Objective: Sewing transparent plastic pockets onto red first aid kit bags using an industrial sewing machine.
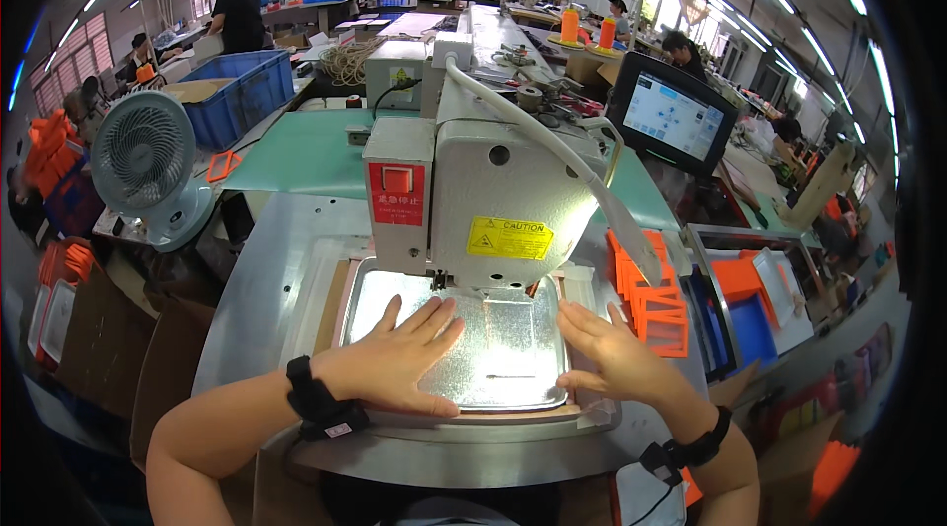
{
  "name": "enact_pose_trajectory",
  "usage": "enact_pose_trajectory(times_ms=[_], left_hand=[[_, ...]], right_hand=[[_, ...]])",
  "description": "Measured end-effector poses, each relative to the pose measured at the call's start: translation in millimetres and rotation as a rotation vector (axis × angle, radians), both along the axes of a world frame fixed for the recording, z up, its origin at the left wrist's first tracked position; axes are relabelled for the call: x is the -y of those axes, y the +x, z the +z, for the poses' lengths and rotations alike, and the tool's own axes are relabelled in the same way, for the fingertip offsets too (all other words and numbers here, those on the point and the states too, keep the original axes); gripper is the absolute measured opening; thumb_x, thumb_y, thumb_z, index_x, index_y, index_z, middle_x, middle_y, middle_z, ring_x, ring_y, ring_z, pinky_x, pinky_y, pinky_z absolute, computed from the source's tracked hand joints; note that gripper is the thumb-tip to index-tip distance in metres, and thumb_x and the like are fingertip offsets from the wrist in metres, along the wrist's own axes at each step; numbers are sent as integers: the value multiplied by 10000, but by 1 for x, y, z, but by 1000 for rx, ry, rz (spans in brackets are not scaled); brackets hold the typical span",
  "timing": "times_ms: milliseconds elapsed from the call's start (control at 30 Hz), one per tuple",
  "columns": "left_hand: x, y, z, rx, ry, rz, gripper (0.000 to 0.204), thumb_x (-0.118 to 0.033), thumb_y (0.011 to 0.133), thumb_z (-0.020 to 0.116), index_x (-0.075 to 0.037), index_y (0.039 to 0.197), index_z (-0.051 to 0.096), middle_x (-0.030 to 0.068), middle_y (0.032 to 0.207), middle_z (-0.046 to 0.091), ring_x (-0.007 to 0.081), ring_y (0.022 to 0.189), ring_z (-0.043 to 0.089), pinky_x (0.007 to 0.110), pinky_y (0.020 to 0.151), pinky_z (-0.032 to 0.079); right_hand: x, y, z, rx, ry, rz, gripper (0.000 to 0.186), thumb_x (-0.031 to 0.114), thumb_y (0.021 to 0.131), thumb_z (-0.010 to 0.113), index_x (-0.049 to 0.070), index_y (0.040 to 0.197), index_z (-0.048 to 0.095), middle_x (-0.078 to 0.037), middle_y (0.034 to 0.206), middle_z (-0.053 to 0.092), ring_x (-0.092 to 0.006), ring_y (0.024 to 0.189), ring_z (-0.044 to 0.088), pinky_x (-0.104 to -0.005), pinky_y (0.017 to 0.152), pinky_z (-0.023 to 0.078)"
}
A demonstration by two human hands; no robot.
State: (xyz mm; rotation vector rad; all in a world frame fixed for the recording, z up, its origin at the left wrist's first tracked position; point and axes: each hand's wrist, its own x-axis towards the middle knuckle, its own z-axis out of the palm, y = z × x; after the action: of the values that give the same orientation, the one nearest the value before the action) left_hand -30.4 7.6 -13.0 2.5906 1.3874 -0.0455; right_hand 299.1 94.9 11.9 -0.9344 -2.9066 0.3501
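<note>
A shiny silver, tray-like panel with rounded corners (513, 391) lies beneath the head of a pale industrial sewing machine (464, 166). My left hand (400, 358) rests on the panel's left part, palm down, fingers spread and holding nothing. At the panel's right edge is my right hand (617, 358), with fingers stretched out and thumb apart. Whether its fingertips press on the panel or the rim beside it, I cannot tell. A faint rectangular outline shows on the panel under the machine head. Dark bands circle both wrists.
Several orange rectangular frames (659, 319) lie right of the machine on the metal table (261, 299). Beyond them stands a tray with a blue bin (752, 334). A control screen (673, 114) is at back right. A fan (146, 156) and blue crate (237, 97) stand left. Other people work farther back.
</note>
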Motion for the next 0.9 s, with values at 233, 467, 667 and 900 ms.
enact_pose_trajectory(times_ms=[233,467,667,900], left_hand=[[8,-13,33,-71,287,423,935,-521,787,722,-3,1487,382,244,1374,496,414,1295,443,575,1054,325],[19,-61,6,368,208,752,664,-201,833,633,-1,1440,450,211,787,653,359,736,661,439,683,506],[49,-68,28,709,93,894,611,-87,831,565,18,1426,475,128,618,538,193,566,540,328,590,447],[115,-33,46,1630,169,888,708,-144,869,643,-24,1515,380,94,1205,572,169,1015,592,270,851,483]], right_hand=[[41,-30,1,-86,189,-293,613,268,843,717,-49,1325,510,-211,1249,569,-336,1184,553,-574,985,407],[36,-30,-15,-282,20,-339,460,140,821,671,-71,1211,547,-199,803,623,-391,705,635,-457,647,519],[26,-51,-14,-324,-174,-226,311,79,821,626,-86,1079,570,-248,770,629,-417,732,643,-484,699,514],[8,-71,-26,-446,-311,-144,383,47,850,682,-43,1215,611,-135,717,628,-231,608,639,-373,591,506]])
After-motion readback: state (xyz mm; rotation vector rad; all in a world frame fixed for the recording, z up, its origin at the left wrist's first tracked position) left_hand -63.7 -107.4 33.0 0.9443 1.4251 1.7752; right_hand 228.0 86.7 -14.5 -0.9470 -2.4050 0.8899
